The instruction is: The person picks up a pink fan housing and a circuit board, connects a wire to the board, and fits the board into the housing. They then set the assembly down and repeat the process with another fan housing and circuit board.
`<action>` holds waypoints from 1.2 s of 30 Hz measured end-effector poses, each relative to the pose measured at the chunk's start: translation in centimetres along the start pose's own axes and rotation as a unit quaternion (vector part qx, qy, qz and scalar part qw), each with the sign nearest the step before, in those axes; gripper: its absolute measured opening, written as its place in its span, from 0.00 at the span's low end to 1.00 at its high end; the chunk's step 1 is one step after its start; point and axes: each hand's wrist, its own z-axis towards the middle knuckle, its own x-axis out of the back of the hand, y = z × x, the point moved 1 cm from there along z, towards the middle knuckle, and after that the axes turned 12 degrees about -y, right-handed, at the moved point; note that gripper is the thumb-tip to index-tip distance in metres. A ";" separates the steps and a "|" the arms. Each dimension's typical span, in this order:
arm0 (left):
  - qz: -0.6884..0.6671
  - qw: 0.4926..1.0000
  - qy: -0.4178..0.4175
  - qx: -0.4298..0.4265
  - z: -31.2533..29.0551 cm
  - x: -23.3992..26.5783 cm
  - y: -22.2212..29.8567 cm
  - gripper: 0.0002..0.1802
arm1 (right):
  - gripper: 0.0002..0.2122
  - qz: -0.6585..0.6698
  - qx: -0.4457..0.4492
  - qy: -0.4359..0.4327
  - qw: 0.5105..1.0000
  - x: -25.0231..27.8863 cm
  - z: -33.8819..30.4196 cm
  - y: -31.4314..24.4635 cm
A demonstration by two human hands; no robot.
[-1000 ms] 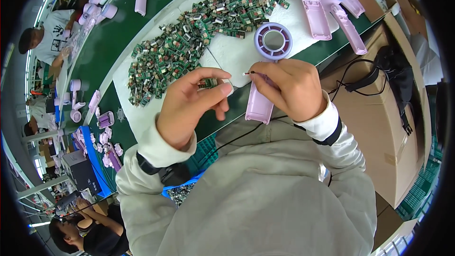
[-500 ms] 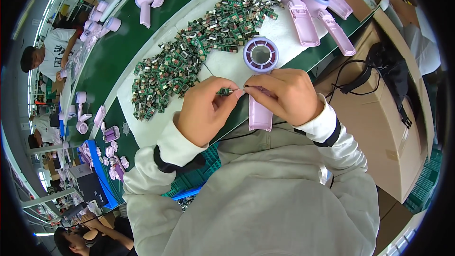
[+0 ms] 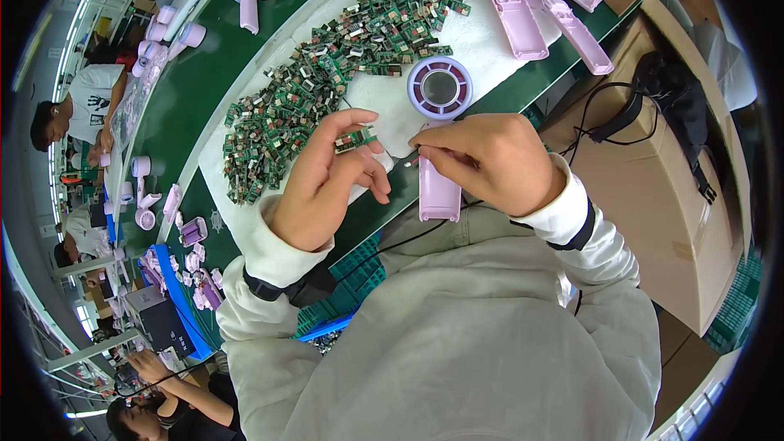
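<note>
In front of me is a pink handheld fan (image 3: 439, 192), its handle shell open toward me and its round purple-ringed head farther away. My left hand (image 3: 318, 184) has a small green circuit board (image 3: 354, 140) held between its fingers, the other fingers loosely spread. Over the top of the fan's handle, my right hand (image 3: 498, 159) pinches thin wires, with short ends showing at its fingertips. Where the wires run under the hand is hidden. A large heap of similar circuit boards (image 3: 286, 114) lies beyond my left hand on a white sheet (image 3: 380, 106).
Several pink fan bodies (image 3: 518, 20) lie at the far right of the green bench (image 3: 196, 82). A cardboard box (image 3: 653, 188) with black straps stands right of me. Pink parts (image 3: 196, 265) lie at the left. Co-workers (image 3: 90, 98) sit along the left side.
My left hand has moved away from my right fingertips, leftward, its fingers opening out around the circuit board. My right hand keeps its pinch, nearly in place. The view has shifted slightly.
</note>
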 end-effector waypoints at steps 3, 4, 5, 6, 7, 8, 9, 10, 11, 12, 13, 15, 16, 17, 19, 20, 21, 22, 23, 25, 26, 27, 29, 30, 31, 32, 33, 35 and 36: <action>0.056 0.998 0.016 -0.033 0.1 -0.1 -0.7 0.23 | 0.06 -0.047 0.012 0.022 0.999 -0.5 0.0 -0.3; 0.083 0.995 0.023 -0.051 0.1 -0.1 -0.8 0.24 | 0.06 -0.057 0.014 0.028 0.998 -0.7 0.0 -0.3; 0.084 0.995 0.022 -0.050 0.0 0.0 -0.9 0.24 | 0.06 -0.068 0.015 0.034 0.997 -0.7 0.0 -0.4; 0.115 0.992 0.016 -0.055 0.0 0.2 -1.0 0.23 | 0.06 -0.068 0.015 0.034 0.997 -0.7 0.1 -0.4; 0.146 0.987 0.009 -0.059 -0.1 0.3 -1.0 0.21 | 0.06 -0.068 0.020 0.036 0.997 -0.6 0.2 -0.5; 0.177 0.982 0.002 -0.063 -0.1 0.4 -1.1 0.20 | 0.07 -0.068 0.026 0.037 0.997 -0.6 0.3 -0.5; 0.177 0.982 0.001 -0.063 -0.2 0.4 -1.0 0.20 | 0.07 -0.068 0.031 0.038 0.996 -0.6 0.3 -0.5; 0.204 0.977 0.002 -0.058 -0.2 0.4 -0.9 0.18 | 0.07 -0.068 0.030 0.039 0.996 -0.7 0.4 -0.6; 0.231 0.972 0.002 -0.053 -0.3 0.4 -0.8 0.16 | 0.07 -0.093 0.031 0.053 0.994 -0.7 0.3 -0.8; 0.257 0.965 0.003 -0.048 -0.2 0.4 -0.7 0.14 | 0.08 -0.118 0.032 0.067 0.990 -0.8 0.3 -0.9; 0.257 0.965 0.004 -0.048 -0.3 0.4 -0.6 0.14 | 0.08 -0.142 0.034 0.079 0.986 -0.9 0.4 -1.1; 0.359 0.929 0.005 -0.091 -0.1 0.4 -0.3 0.12 | 0.08 -0.153 0.044 0.092 0.983 -1.1 0.6 -1.1; 0.409 0.906 0.005 -0.113 0.0 0.4 -0.2 0.11 | 0.09 -0.165 0.054 0.105 0.979 -1.1 0.7 -1.1; 0.409 0.906 0.006 -0.112 0.1 0.3 -0.1 0.11 | 0.10 -0.176 0.064 0.118 0.975 -1.2 0.8 -1.1; 0.356 0.927 -0.001 -0.119 0.7 -0.4 -0.2 0.13 | 0.10 -0.178 0.064 0.111 0.976 -1.0 0.8 -1.0; 0.329 0.936 -0.005 -0.123 0.9 -0.6 -0.3 0.15 | 0.10 -0.179 0.064 0.105 0.976 -0.9 0.7 -1.0; 0.329 0.936 -0.004 -0.124 0.9 -0.7 -0.4 0.15 | 0.10 -0.181 0.063 0.099 0.976 -0.8 0.7 -1.0; 0.276 0.954 -0.008 -0.115 0.9 -0.8 -0.6 0.16 | 0.10 -0.182 0.064 0.098 0.976 -0.8 0.8 -1.0; 0.222 0.969 -0.013 -0.105 0.9 -0.9 -0.8 0.18 | 0.10 -0.172 0.064 0.094 0.979 -0.7 0.8 -1.0; 0.168 0.981 -0.020 -0.096 1.0 -0.9 -1.0 0.19 | 0.11 -0.151 0.064 0.088 0.983 -0.5 0.8 -1.1; 0.167 0.980 -0.028 -0.106 1.0 -0.9 -0.9 0.19 | 0.11 -0.152 0.064 0.088 0.982 -0.4 0.8 -1.1; 0.166 0.979 -0.035 -0.116 1.0 -1.0 -0.9 0.20 | 0.10 -0.148 0.065 0.088 0.983 -0.3 0.8 -1.1; 0.164 0.978 -0.043 -0.125 1.0 -1.1 -0.9 0.20 | 0.10 -0.139 0.067 0.087 0.984 -0.2 0.8 -1.0; 0.167 0.978 -0.033 -0.117 1.0 -1.2 -0.7 0.19 | 0.10 -0.139 0.066 0.087 0.984 -0.1 0.8 -1.0; 0.171 0.979 -0.023 -0.108 1.0 -1.4 -0.4 0.18 | 0.10 -0.141 0.064 0.090 0.984 0.1 0.8 -1.0; 0.174 0.980 -0.013 -0.100 1.1 -1.5 -0.4 0.17 | 0.10 -0.144 0.062 0.093 0.983 0.2 0.8 -1.0; 0.174 0.979 -0.012 -0.101 1.1 -1.4 -0.5 0.17 | 0.10 -0.147 0.062 0.096 0.983 0.2 0.8 -1.1; 0.252 0.955 0.006 -0.154 1.2 -1.1 -1.1 0.15 | 0.10 -0.146 0.063 0.095 0.983 0.2 0.8 -1.2; 0.290 0.940 0.015 -0.180 1.2 -1.1 -1.2 0.14 | 0.10 -0.144 0.063 0.095 0.983 0.2 0.8 -1.2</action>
